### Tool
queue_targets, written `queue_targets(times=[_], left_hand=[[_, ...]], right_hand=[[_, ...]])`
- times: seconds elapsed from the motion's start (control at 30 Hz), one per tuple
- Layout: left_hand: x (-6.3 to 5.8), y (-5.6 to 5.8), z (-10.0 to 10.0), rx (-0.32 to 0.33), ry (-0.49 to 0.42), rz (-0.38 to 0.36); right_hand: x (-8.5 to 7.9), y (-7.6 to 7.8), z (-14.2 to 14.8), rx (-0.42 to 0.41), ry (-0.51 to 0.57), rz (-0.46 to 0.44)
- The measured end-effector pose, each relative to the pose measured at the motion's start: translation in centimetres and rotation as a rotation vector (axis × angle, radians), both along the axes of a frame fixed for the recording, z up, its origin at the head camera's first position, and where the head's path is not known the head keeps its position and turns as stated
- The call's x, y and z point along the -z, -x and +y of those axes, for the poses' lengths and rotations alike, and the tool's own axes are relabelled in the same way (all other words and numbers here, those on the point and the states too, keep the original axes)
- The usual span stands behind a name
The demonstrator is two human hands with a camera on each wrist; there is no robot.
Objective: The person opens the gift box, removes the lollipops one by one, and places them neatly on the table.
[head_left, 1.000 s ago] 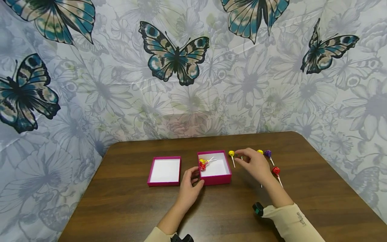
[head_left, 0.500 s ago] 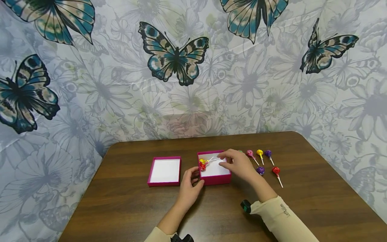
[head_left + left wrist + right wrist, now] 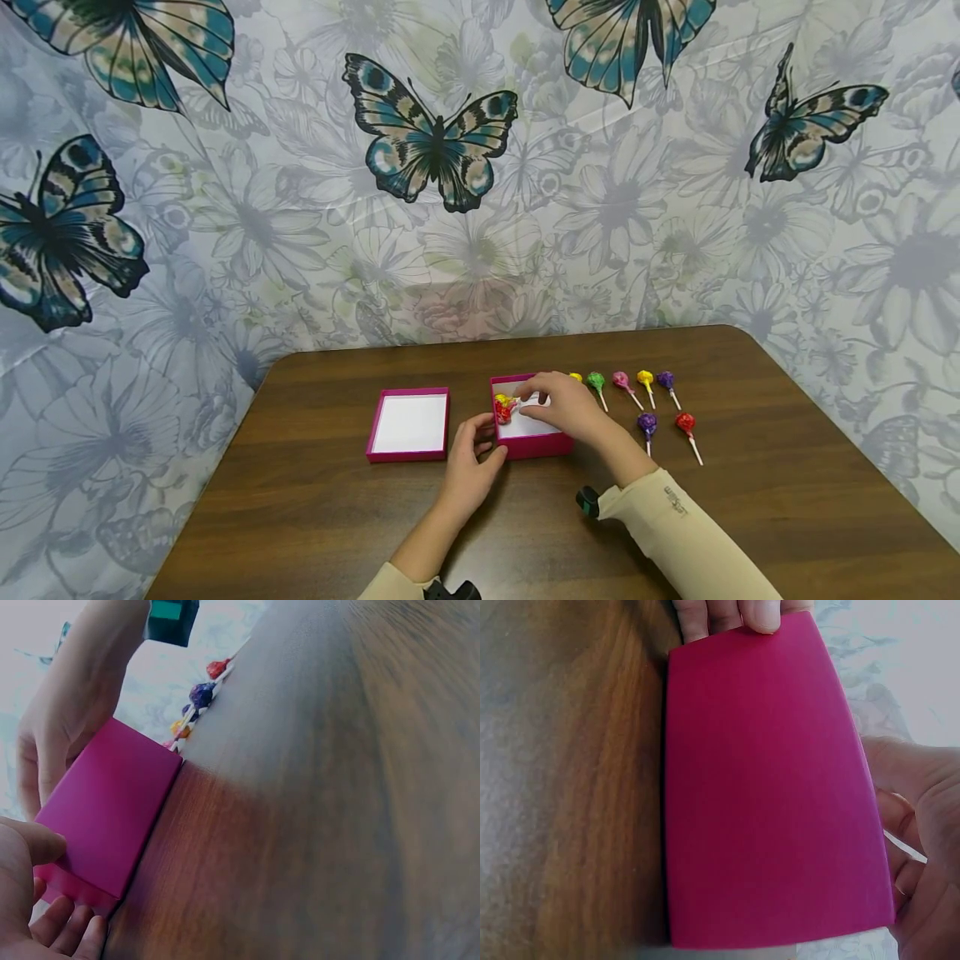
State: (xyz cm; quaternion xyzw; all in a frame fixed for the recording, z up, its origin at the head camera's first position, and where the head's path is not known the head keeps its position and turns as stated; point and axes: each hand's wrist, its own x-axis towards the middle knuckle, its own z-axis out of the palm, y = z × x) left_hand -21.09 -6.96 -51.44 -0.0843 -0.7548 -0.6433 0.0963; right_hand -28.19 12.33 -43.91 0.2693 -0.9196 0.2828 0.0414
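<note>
A pink box [image 3: 534, 447] with a white inside stands on the table, holding a red lollipop [image 3: 503, 413] and a yellow lollipop [image 3: 502, 400] at its left. My left hand [image 3: 471, 467] grips the box's front left corner, and in the left wrist view its thumb [image 3: 46, 844] lies on the pink outer wall. Over the box's right side reaches my right hand [image 3: 566, 408]. Its thumb and index finger are apart, right at the lollipop sticks, which they partly cover. In the right wrist view the box wall hides most of its fingertips.
A pink-rimmed lid [image 3: 408, 425], white inside, lies left of the box. To the right lie several lollipops: green [image 3: 596, 380], pink [image 3: 621, 380], yellow [image 3: 645, 378], purple [image 3: 647, 423] and red [image 3: 685, 422] among them. Behind the table [image 3: 315, 500] hangs a butterfly-print cloth [image 3: 300, 208].
My right hand has moved left from beside the green lollipop, across the box's right wall, to the lollipops inside. The green and pink lollipops have come into sight. My left hand stays put.
</note>
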Motion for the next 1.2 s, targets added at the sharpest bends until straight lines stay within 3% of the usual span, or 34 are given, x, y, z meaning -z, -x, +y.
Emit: queue_targets(times=[0.13, 0.4, 0.7, 0.93, 1.2], left_hand=[[-0.2, 0.0, 0.2, -0.020, 0.005, -0.012], [-2.7, -1.6, 0.7, -0.026, 0.014, -0.030], [-0.6, -0.3, 0.3, -0.014, 0.038, -0.023], [-0.1, -0.1, 0.1, 0.004, 0.008, -0.016], [-0.4, -0.3, 0.0, 0.011, -0.001, -0.009]], right_hand=[[-0.2, 0.2, -0.7, -0.010, -0.039, 0.014], [-0.4, 0.8, -1.6, -0.056, -0.183, 0.134], [-0.2, 1.5, -2.9, -0.032, -0.237, 0.040], [0.3, 1.9, -3.3, -0.007, -0.267, -0.006], [0.7, 2.0, -3.4, -0.017, -0.301, 0.037]])
